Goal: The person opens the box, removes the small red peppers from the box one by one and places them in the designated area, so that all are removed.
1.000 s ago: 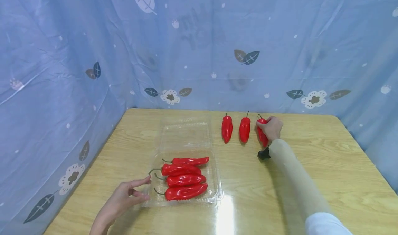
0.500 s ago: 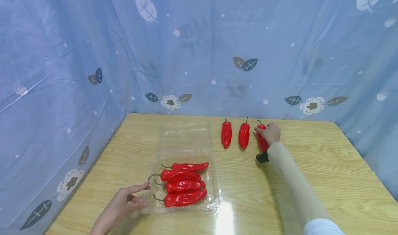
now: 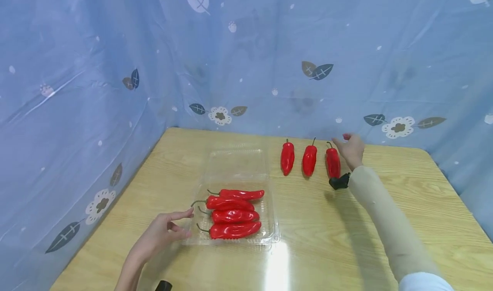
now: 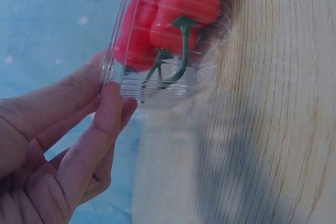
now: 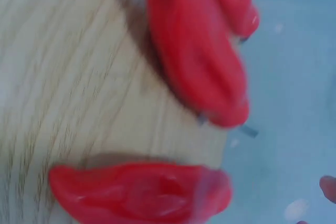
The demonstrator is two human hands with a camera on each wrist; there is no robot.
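Three peppers (image 3: 309,160) lie in a row on the table (image 3: 385,188). My right hand (image 3: 352,150) hovers open beside the rightmost; my left hand (image 3: 163,234) steadies the clear tray (image 3: 269,222), fingers straight. Next, I judge: grip that pepper.

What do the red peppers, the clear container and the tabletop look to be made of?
Glossy red peppers: likely plastic replicas, given their uniform waxy shine. Clear hinged clamshell container: thin transparent plastic with ribbed, glinting walls. Light wooden tabletop: wood or wood-grain laminate, smooth enough to mirror a glare streak.
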